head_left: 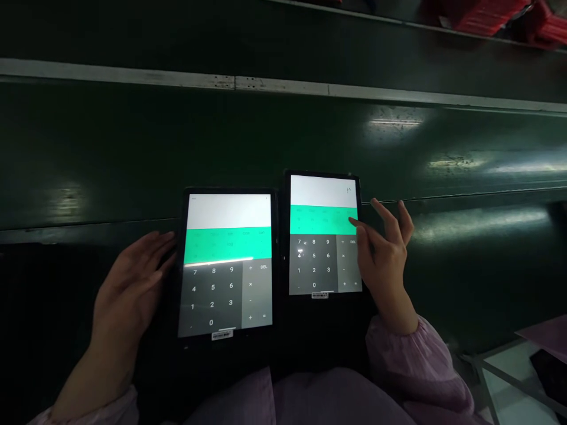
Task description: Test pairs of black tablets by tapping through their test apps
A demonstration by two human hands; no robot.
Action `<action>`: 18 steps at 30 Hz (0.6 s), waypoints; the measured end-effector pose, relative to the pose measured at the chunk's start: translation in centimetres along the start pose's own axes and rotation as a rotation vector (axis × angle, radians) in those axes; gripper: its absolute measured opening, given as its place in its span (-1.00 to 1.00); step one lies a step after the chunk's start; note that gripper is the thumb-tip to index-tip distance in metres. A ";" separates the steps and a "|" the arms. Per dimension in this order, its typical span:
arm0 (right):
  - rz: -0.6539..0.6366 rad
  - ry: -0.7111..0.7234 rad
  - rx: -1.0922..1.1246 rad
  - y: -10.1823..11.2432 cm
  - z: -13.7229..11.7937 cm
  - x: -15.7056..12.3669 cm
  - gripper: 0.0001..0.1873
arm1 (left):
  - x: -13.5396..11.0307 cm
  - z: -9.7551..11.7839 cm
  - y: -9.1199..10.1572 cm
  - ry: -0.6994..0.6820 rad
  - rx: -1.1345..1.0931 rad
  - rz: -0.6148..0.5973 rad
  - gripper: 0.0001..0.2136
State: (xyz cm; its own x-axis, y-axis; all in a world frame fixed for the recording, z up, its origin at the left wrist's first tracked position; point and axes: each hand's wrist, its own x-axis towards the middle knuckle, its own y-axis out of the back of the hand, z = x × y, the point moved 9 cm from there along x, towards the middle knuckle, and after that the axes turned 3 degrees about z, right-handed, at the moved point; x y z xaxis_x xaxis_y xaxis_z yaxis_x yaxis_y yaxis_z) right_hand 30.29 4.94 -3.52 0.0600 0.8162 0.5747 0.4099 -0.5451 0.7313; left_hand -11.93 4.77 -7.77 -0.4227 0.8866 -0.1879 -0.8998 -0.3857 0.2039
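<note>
Two tablets lie side by side in front of me, both lit with a calculator screen of dark number keys and a green band. My left hand (133,286) is beside the left edge of the left tablet (225,295), fingers stretched out; whether the fingertips touch the edge I cannot tell. Over the right edge of the right tablet (316,260) is my right hand (385,254). Its index fingertip is at the right end of the green band, and the other fingers are spread in the air. The right tablet shows a few symbols in its white top field; the left one's is blank.
The tablets are at the near side of a dark green worktop (155,141). A pale metal strip (283,87) runs across it behind them. Red bins or stacked items (487,15) are at the far right. A white frame (509,366) stands at the lower right.
</note>
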 end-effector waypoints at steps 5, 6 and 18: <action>-0.018 0.100 0.098 0.8 -3.0 0.0 -0.69 | -0.4 0.1 -0.2 0.137 -0.080 0.079 -0.56; -0.039 0.121 0.115 0.7 -3.8 0.0 -0.70 | -0.4 0.1 -0.3 0.153 -0.098 0.091 -0.57; -0.205 0.122 0.068 -1.5 -6.5 -0.6 -0.71 | -0.4 0.4 0.1 0.096 0.016 0.057 -0.53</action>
State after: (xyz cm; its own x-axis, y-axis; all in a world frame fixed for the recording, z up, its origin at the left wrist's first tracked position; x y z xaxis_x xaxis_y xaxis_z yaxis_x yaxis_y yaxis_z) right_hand 23.73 4.05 -2.55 -0.1395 0.8772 0.4595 0.4627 -0.3525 0.8134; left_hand -11.76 4.46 -7.34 -0.4821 0.8346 -0.2665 -0.8726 -0.4301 0.2316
